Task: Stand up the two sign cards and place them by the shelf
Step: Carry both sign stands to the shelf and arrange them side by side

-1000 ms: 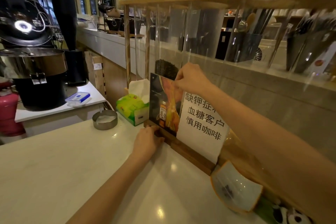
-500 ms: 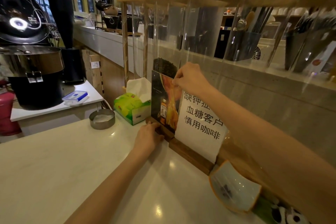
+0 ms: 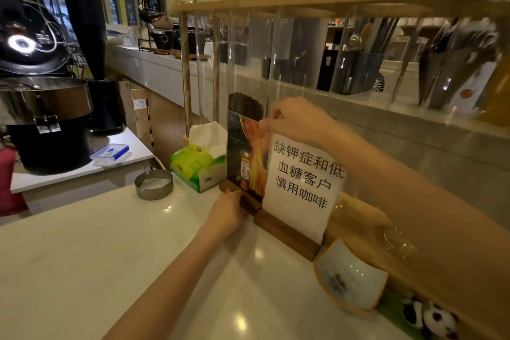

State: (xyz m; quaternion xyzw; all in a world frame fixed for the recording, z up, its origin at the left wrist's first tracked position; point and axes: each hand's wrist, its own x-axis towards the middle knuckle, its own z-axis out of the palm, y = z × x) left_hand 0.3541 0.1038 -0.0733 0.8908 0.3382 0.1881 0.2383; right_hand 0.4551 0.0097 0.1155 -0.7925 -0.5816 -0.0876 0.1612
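Two sign cards stand upright side by side on the white counter (image 3: pixel 82 257), against the wooden shelf rack (image 3: pixel 303 4) with clear tubes. The dark picture card (image 3: pixel 244 157) with a bottle image stands on the left in a wooden base. The white text card (image 3: pixel 300 182) stands to its right in its own wooden base (image 3: pixel 284 232). My right hand (image 3: pixel 298 119) pinches the top right edge of the dark card. My left hand (image 3: pixel 227 210) rests against that card's wooden base, fingers curled on it.
A green tissue box (image 3: pixel 196 165) sits just left of the cards. A round metal tin (image 3: pixel 153 183) stands near the counter's far edge. A white curved dish (image 3: pixel 347 276) and a panda toy (image 3: pixel 433 317) lie to the right. A black roaster (image 3: pixel 41 107) stands at left.
My right hand has shifted slightly left along the top, uncovering more of the white card's text. The dark card stands a little straighter; my left hand stays at its base.
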